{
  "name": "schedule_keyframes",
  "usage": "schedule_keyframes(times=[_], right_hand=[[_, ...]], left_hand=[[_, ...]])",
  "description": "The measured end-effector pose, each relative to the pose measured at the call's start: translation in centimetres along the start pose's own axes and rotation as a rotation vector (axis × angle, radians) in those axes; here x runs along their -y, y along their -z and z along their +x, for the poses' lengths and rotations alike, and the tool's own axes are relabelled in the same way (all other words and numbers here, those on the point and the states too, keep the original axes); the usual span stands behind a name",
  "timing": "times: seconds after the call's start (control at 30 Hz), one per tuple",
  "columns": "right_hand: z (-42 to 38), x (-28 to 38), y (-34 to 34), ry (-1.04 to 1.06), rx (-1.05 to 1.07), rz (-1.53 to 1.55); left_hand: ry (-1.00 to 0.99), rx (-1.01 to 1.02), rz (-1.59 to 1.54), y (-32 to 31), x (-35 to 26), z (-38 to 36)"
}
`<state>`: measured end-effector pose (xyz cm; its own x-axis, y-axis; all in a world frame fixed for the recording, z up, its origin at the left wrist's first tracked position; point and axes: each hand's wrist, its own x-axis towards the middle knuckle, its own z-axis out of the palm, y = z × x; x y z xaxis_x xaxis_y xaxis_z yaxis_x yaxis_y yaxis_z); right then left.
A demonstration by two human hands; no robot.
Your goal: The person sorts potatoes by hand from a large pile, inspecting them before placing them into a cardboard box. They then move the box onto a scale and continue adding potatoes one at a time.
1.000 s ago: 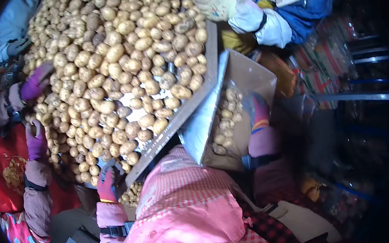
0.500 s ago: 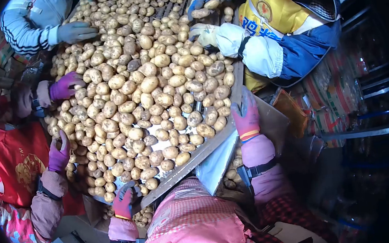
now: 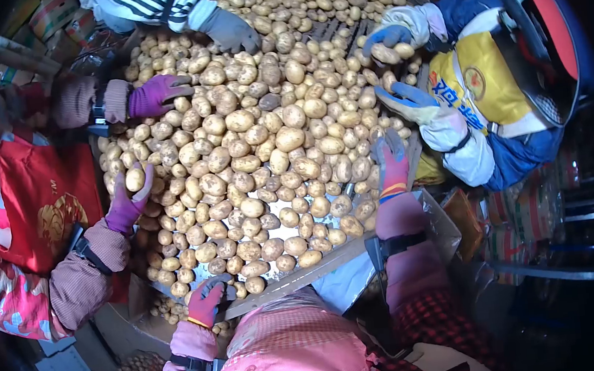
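Potatoes (image 3: 289, 139) cover the sorting table in a dense heap. At its near left corner, my left hand (image 3: 207, 303), in a pink glove with grey fingers, rests by the rim. Its fingers are loosely bent and a little apart beside a few potatoes, with nothing seen in them. My right hand (image 3: 392, 166), gloved alike, lies along the right side of the heap. Its fingers stretch forward, touching or just over potatoes at the edge, and it holds nothing that I can see.
The table's near rim (image 3: 298, 279) runs before my pink apron. At left, a co-worker's purple-gloved hand (image 3: 129, 200) holds a potato. Opposite, a grey-gloved hand (image 3: 230, 32) lies on the heap. At right, a co-worker's blue-gloved hand (image 3: 389, 38) holds potatoes.
The view has shifted, so the heap appears further right. My right hand has slid off the rim onto the heap's edge. The left co-worker's nearer hand has picked up a potato.
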<state>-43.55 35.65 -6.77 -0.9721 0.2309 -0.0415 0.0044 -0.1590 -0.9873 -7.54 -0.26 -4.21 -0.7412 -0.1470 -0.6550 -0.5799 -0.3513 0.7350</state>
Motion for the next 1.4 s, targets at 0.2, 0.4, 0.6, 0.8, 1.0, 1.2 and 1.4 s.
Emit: schedule_keyframes(times=[0.2, 0.4, 0.6, 0.8, 1.0, 1.2, 1.4], right_hand=[[-4.3, 2.1, -8.1, 0.736, 0.478, -1.034], [-4.8, 2.3, -17.1, 0.510, 0.702, -1.456], [-8.1, 6.1, -13.4, 0.153, 1.026, -1.004], [-4.7, 15.5, -2.7, -0.113, 1.693, -0.931], [1.4, 9.1, -6.4, 0.167, 0.736, -0.799], [7.6, 4.9, -17.6, -0.032, 0.687, -1.509], [5.4, 4.6, -22.0, -0.023, 0.880, -1.764]], left_hand=[[0.046, -0.001, 0.007, 0.4, 0.0, 0.1], [0.074, 0.114, -0.118, 0.1, -1.1, -0.2], [0.099, 0.171, -0.279, -0.5, -2.8, -0.2], [0.069, 0.072, -0.121, 0.5, -1.8, 0.1], [0.063, 0.088, -0.182, 0.8, -1.3, 0.6], [0.071, 0.043, -0.086, 0.0, -2.4, -0.7], [0.053, 0.038, -0.312, -0.1, -1.1, -1.2]])
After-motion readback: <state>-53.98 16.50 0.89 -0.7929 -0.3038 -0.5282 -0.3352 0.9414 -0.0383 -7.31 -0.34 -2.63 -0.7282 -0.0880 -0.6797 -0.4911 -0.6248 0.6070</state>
